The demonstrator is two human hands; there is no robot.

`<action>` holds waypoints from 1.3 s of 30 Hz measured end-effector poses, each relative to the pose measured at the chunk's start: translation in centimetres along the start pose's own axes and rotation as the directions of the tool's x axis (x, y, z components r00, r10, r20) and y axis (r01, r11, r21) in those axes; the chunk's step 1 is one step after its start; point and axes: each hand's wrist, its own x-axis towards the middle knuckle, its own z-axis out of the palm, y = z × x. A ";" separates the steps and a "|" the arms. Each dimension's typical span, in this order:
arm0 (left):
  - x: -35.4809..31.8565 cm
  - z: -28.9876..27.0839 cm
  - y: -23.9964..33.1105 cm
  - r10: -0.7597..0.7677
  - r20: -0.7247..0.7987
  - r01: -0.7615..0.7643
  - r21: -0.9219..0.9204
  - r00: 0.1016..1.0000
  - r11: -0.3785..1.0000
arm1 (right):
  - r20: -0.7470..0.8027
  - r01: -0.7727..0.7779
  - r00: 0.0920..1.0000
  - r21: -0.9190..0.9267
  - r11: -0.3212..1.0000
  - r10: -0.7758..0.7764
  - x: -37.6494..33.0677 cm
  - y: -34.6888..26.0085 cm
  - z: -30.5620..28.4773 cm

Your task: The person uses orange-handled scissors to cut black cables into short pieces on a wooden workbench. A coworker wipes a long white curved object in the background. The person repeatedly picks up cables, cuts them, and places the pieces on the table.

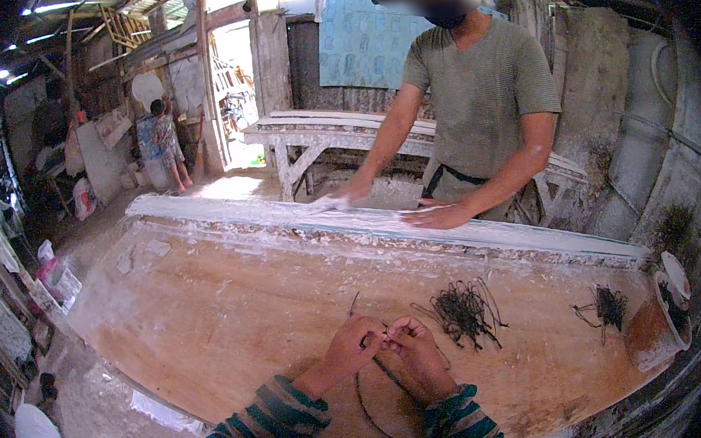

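Close together over the near middle of the wooden table (217,316), my left hand (349,348) and my right hand (418,357) pinch a thin black cord (362,397) between their fingertips. One end of the cord sticks up past my left hand. Below my fingers the rest hangs in a loose loop toward the table's near edge. Just beyond my right hand lies a tangled pile of black cords (467,314). The exact spot where my fingertips meet on the cord is too small to make out.
Across the table a co-worker (483,89) rests both hands on a long white-coated strip (284,215). At the right edge stand a smaller cord bundle (610,307) and a brown bucket (647,337). A whitened bench (308,136) is behind; another person (169,145) is far left.
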 end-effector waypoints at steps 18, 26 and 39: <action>-0.2 1.1 -1.6 -0.391 0.057 0.349 -0.583 0.919 0.734 | 0.138 0.403 0.873 -0.746 0.531 -0.468 -0.6 -0.9 0.7; -0.8 1.7 -2.5 -0.192 -0.091 0.167 -0.229 0.977 0.959 | 0.231 0.442 0.825 -0.833 0.333 -0.516 -0.4 -0.8 0.7; -0.2 0.8 -0.5 -0.331 0.021 0.325 -0.254 0.943 0.911 | 0.093 0.332 0.894 -0.795 0.508 -0.438 -0.2 0.3 0.0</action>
